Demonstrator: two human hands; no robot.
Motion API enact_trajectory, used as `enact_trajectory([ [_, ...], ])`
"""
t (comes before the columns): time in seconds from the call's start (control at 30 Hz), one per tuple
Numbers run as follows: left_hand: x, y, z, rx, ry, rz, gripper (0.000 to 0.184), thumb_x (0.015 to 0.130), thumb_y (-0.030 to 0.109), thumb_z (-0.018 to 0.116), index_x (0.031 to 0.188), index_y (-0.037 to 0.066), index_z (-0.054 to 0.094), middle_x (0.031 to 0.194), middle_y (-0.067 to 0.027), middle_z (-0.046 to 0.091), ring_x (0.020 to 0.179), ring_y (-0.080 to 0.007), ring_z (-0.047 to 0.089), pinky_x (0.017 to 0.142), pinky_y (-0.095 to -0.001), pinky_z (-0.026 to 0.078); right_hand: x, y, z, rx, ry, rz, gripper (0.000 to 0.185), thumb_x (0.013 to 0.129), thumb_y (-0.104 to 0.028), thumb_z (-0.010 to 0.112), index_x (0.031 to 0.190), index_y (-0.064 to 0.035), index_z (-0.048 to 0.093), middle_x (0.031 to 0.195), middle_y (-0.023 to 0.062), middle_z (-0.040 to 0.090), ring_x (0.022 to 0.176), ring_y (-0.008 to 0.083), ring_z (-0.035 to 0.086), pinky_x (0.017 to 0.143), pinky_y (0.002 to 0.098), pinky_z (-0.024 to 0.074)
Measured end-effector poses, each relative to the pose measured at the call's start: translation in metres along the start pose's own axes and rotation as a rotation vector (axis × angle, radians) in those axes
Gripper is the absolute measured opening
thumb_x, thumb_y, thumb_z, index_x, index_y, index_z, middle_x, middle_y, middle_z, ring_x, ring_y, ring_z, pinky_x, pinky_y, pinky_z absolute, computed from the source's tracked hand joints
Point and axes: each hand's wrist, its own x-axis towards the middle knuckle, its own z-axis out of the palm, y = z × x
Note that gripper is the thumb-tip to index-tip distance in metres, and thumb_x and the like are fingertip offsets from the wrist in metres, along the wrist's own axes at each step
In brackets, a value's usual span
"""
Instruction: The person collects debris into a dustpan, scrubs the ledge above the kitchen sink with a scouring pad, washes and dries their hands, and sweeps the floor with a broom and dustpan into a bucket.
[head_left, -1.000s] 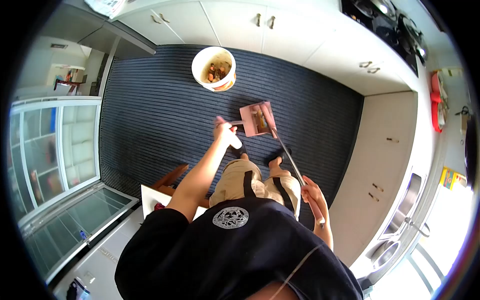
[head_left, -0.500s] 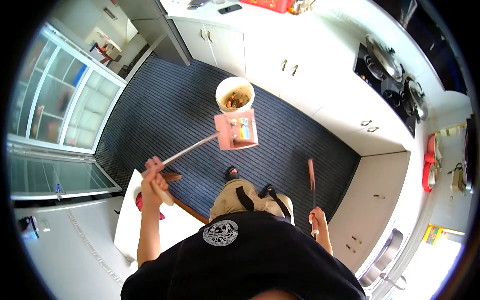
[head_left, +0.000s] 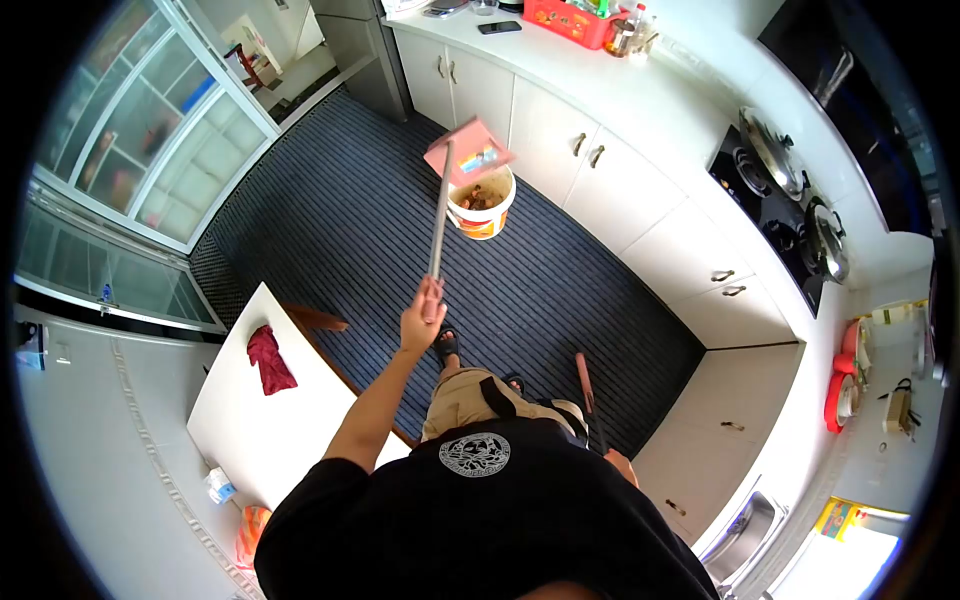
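Observation:
My left hand (head_left: 424,318) is wrapped round the grip of a long-handled pink dustpan (head_left: 466,152). The pan is tilted above the far side of a white bucket (head_left: 482,228), overlapping its rim from this angle; whether they touch I cannot tell. Brownish scraps (head_left: 482,200) lie inside the bucket. Low on the right, my right hand (head_left: 621,465) is closed on the shaft of what looks like a matching broom (head_left: 584,380), its pink end pointing forward over the floor. My body partly covers that hand.
A white table (head_left: 310,420) with a dark red cloth (head_left: 270,360) stands at my left. White cabinets (head_left: 555,140) and a counter run along the right, with a gas stove (head_left: 770,210). A dark ribbed mat (head_left: 350,200) covers the floor. Glass doors (head_left: 150,120) are on the left.
My left hand has swung right and forward, carrying the dustpan from in front of the bucket to above it and tipping it. The broom has shifted left and back toward me.

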Motion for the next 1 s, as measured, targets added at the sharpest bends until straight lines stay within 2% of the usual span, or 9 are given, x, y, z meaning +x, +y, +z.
enact_trajectory([
  [0.13,-0.015,-0.035,0.022,0.306,-0.492,-0.089,0.087,0.07,0.021,0.069,0.14,0.015,0.018,0.101,-0.016,0.06,0.079,-0.0367,0.06,0.064,-0.0364,0.047,-0.002,0.011,-0.004,-0.016,0.002,-0.005,0.046,0.074,0.003,0.05,0.116,-0.0043,0.032,0.049,0.0109,0.042,0.035,0.0202,0.043,0.032,0.0354,0.036],
  [0.37,-0.002,-0.083,0.053,0.101,-0.333,0.25,0.107,0.063,0.043,0.074,0.141,0.009,0.009,0.09,-0.0164,0.064,0.072,-0.033,0.063,0.064,-0.0368,0.048,-0.015,0.023,-0.004,-0.009,0.003,0.003,0.043,0.074,0.003,0.05,0.114,-0.0046,0.033,0.049,0.0105,0.042,0.035,0.0197,0.044,0.032,0.0346,0.0359],
  [0.4,0.002,-0.07,0.046,0.06,-0.416,-0.015,0.106,0.062,0.052,0.072,0.137,0.0,0.018,0.1,-0.0139,0.061,0.083,-0.0257,0.063,0.064,-0.0324,0.048,-0.016,0.023,-0.004,-0.009,0.004,0.004,0.043,0.074,0.003,0.05,0.114,-0.0046,0.034,0.05,0.0105,0.042,0.035,0.0197,0.044,0.032,0.0345,0.0359],
  [0.53,0.032,-0.015,0.026,-0.196,-0.68,-0.677,0.055,0.081,0.027,0.061,0.121,0.0,0.034,0.085,-0.0057,0.042,0.06,-0.0088,0.041,0.049,-0.0245,0.035,-0.014,0.024,-0.008,-0.003,0.001,0.005,0.042,0.074,0.002,0.05,0.112,-0.0048,0.034,0.05,0.0103,0.042,0.036,0.0194,0.044,0.032,0.034,0.0358],
  [0.77,0.033,-0.034,0.064,-0.597,-0.597,-0.857,0.027,0.074,0.017,0.058,0.097,0.004,0.053,0.08,-0.0038,0.053,0.049,-0.0096,0.041,0.042,-0.0282,0.032,-0.008,0.015,-0.005,0.007,-0.003,-0.006,0.039,0.074,0.002,0.05,0.11,-0.0051,0.035,0.05,0.01,0.042,0.036,0.0189,0.044,0.032,0.0332,0.0357],
  [0.8,0.038,-0.046,0.064,-0.438,-0.798,-0.438,0.03,0.08,0.035,0.059,0.087,0.006,0.052,0.08,-0.004,0.053,0.046,-0.0095,0.04,0.04,-0.0275,0.03,-0.007,0.014,-0.002,0.014,-0.008,-0.007,0.039,0.074,0.002,0.05,0.11,-0.0051,0.035,0.05,0.01,0.042,0.036,0.0189,0.044,0.032,0.0331,0.0357],
  [0.9,0.051,0.019,0.051,-0.499,-0.613,-1.173,0.044,0.078,0.053,0.06,0.079,0.009,0.054,0.073,0.0008,0.05,0.06,-0.0093,0.044,0.049,-0.03,0.036,-0.002,0.011,0.004,0.029,-0.02,-0.006,0.038,0.074,0.002,0.05,0.109,-0.0052,0.036,0.05,0.0098,0.042,0.037,0.0187,0.044,0.033,0.0328,0.0357],
  [0.93,0.048,0.027,0.044,-0.561,-0.613,-1.183,0.051,0.071,0.062,0.06,0.08,0.013,0.055,0.077,0.0027,0.053,0.064,-0.0085,0.046,0.05,-0.0272,0.036,0.002,0.005,0.007,0.023,-0.027,-0.01,0.038,0.074,0.002,0.05,0.109,-0.0053,0.036,0.05,0.0098,0.042,0.037,0.0186,0.044,0.033,0.0327,0.0357],
  [1.0,0.044,0.016,0.051,-0.758,-0.422,-1.04,0.037,0.077,0.046,0.061,0.077,0.009,0.053,0.071,0.0022,0.052,0.058,-0.0102,0.047,0.047,-0.0291,0.035,0.009,-0.011,0.019,0.007,-0.048,-0.011,0.037,0.074,0.002,0.05,0.108,-0.0053,0.036,0.05,0.0097,0.043,0.037,0.0185,0.044,0.033,0.0324,0.0356],
])
